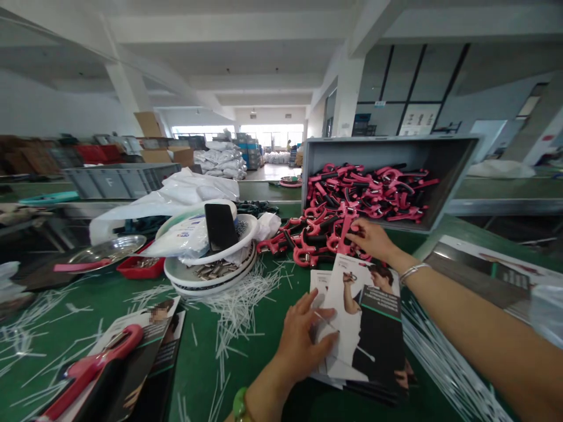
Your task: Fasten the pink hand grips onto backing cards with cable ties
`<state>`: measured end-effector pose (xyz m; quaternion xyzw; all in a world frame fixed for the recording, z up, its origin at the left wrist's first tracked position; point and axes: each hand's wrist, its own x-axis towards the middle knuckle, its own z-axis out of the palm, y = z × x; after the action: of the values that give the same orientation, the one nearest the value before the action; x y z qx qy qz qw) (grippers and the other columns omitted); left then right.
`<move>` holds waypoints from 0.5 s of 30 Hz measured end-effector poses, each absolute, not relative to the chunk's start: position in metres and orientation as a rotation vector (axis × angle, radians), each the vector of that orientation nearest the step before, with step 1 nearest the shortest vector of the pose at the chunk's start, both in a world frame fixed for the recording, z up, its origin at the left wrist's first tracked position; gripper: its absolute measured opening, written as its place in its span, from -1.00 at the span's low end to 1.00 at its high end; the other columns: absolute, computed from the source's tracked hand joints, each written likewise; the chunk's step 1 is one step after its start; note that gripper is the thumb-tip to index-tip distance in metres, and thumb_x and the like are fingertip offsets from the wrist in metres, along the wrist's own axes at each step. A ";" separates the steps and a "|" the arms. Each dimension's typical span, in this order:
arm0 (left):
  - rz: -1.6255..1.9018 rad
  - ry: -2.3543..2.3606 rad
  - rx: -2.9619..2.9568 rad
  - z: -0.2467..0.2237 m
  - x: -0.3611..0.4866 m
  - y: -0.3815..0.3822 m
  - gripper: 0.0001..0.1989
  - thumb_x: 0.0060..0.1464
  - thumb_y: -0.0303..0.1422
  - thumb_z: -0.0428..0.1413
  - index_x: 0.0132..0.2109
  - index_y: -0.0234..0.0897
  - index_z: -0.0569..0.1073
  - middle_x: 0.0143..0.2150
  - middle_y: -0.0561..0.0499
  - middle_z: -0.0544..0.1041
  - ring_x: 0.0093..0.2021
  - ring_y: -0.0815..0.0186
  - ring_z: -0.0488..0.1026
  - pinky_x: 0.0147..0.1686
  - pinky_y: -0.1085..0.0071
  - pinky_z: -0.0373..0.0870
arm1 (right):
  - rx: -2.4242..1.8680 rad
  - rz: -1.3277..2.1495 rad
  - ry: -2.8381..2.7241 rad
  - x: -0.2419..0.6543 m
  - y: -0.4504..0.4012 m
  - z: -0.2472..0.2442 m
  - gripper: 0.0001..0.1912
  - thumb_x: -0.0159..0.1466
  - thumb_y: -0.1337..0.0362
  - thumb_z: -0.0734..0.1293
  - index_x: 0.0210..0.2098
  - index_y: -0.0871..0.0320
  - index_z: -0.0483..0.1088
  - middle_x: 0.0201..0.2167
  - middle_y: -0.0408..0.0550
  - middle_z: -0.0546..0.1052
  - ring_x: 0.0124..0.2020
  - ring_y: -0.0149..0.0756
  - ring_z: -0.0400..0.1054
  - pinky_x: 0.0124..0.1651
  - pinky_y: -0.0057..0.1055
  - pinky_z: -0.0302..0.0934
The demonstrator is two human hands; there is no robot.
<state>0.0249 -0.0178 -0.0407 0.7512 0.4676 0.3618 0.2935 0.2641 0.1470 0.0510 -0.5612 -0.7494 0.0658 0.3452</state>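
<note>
Pink grips (346, 227), curved, seemingly plastic, flat printed cards (373, 331)

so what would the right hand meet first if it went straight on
The right hand would likely meet the heaped pink-and-black grips; depth is unclear, and it may already touch one.

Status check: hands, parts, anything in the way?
Left hand on card stack. Right hand at pink grip; firm hold unclear. Loose white strips left of stack, not blocking either hand.
</note>
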 end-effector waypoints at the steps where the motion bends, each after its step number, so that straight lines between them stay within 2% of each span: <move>1: 0.963 1.274 2.046 -0.038 0.024 -0.020 -0.66 -0.07 -0.24 0.18 -0.08 -0.06 0.48 0.29 -0.03 0.16 0.27 0.01 0.06 0.19 -0.09 -0.05 | -1.439 0.166 -1.869 0.264 0.146 0.053 -0.72 0.13 0.09 0.27 -0.25 0.13 0.26 -0.50 -0.15 0.45 -0.56 -0.33 0.39 -0.50 -0.44 0.24; 4: 0.930 1.296 2.144 -0.031 0.023 -0.026 -0.72 -0.11 -0.19 0.20 -0.18 -0.09 0.48 0.25 0.00 0.25 0.25 -0.01 0.09 0.17 -0.18 -0.12 | -1.421 0.138 -1.633 0.265 0.143 0.064 -0.65 0.18 0.05 0.21 -0.15 0.15 0.19 -0.50 -0.11 0.45 -0.56 -0.29 0.41 -0.52 -0.40 0.27; 8: 0.909 1.182 2.252 -0.031 0.020 -0.028 -0.58 -0.21 -0.09 0.24 -0.19 -0.16 0.43 0.10 -0.03 0.43 0.17 -0.01 0.21 0.16 -0.13 -0.08 | -1.454 0.141 -1.445 0.267 0.131 0.080 -0.62 0.18 0.08 0.21 -0.09 0.15 0.18 -0.56 -0.13 0.45 -0.64 -0.28 0.38 -0.61 -0.40 0.24; 11: 0.931 1.014 2.345 -0.035 0.018 -0.025 -0.42 -0.33 -0.01 0.27 -0.15 -0.19 0.40 0.02 -0.05 0.48 0.13 0.02 0.25 0.13 0.04 0.08 | -1.490 0.206 -1.440 0.265 0.114 0.086 -0.69 0.13 0.10 0.28 -0.20 0.14 0.27 -0.66 -0.19 0.42 -0.70 -0.30 0.34 -0.65 -0.43 0.19; 15: 0.976 0.975 2.409 -0.039 0.021 -0.023 -0.36 -0.28 0.07 0.22 -0.09 -0.23 0.39 -0.10 -0.07 0.52 -0.05 0.12 0.38 0.04 0.15 0.17 | -1.534 0.059 -1.613 0.259 0.082 0.086 -0.67 0.07 -0.01 0.33 -0.41 0.12 0.28 -0.72 -0.23 0.36 -0.69 -0.35 0.30 -0.59 -0.45 0.13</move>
<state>0.0208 -0.0231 -0.0390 0.8533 0.3452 0.3457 0.1820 0.2593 0.0820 0.0864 -0.6182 -0.6497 0.0236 0.4417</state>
